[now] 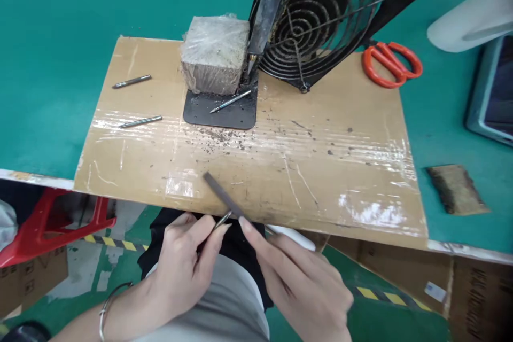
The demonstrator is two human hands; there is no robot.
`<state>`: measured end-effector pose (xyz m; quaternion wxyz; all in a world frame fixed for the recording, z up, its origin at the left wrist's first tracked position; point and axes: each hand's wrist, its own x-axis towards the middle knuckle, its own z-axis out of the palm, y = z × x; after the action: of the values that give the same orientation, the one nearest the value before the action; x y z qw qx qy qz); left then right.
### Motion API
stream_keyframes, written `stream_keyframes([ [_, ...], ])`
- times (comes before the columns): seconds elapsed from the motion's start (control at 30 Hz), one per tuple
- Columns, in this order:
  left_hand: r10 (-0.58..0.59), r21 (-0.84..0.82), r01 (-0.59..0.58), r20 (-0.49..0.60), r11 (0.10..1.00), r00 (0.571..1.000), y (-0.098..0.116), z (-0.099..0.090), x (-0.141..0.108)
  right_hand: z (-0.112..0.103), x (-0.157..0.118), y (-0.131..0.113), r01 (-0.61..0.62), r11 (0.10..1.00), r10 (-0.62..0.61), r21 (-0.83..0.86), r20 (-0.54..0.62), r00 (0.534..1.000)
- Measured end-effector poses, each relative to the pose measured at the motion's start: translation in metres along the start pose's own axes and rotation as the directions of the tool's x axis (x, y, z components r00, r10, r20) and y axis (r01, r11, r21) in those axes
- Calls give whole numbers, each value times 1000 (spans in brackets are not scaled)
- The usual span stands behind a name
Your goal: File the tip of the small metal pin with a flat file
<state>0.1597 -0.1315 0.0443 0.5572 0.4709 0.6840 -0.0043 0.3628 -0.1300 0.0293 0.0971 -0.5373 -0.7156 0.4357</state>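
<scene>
Between thumb and fingers, my left hand [186, 254] pinches a small pointed metal tip [223, 219], like a soldering iron tip. My right hand [298, 278] grips a flat dark file [222, 192], its index finger laid along it. The file slants up and left over the front edge of the cardboard [320, 171], crossing at the end of the held tip. Two similar metal tips, one upper [131, 82] and one lower [140, 122], lie on the left of the cardboard. A third loose tip [230, 101] rests on a black metal base plate [220, 117].
A plastic-wrapped grey block [216, 53] sits on the plate beside a soldering iron [268, 10]. Behind stands a black fan with a wire guard [294, 29]. To the right are red-handled scissors [390, 64], a dirty sponge [457, 188] and a white cylinder [473, 16]. Dark crumbs litter the cardboard.
</scene>
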Motion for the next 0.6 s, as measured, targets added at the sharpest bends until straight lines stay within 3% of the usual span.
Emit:
stream_keyframes([
  [0.23, -101, -156, 121, 130, 980, 986, -1, 1, -1, -9, -12, 0, 18, 1000, -17, -8, 113, 994],
  [0.37, -108, -210, 132, 119, 969, 987, -1, 3, -1, 2, -11, -1, -5, 1000, 5, 12, 8, 1000],
  [0.47, -200, -285, 236, 150, 929, 968, -2, 4, -3, 10, -2, 0, -27, 1000, 27, -15, -18, 999],
  [0.6, -301, -338, 355, 203, 872, 932, -3, 3, -5, -4, -4, 4, -63, 995, 58, -76, -66, 996],
])
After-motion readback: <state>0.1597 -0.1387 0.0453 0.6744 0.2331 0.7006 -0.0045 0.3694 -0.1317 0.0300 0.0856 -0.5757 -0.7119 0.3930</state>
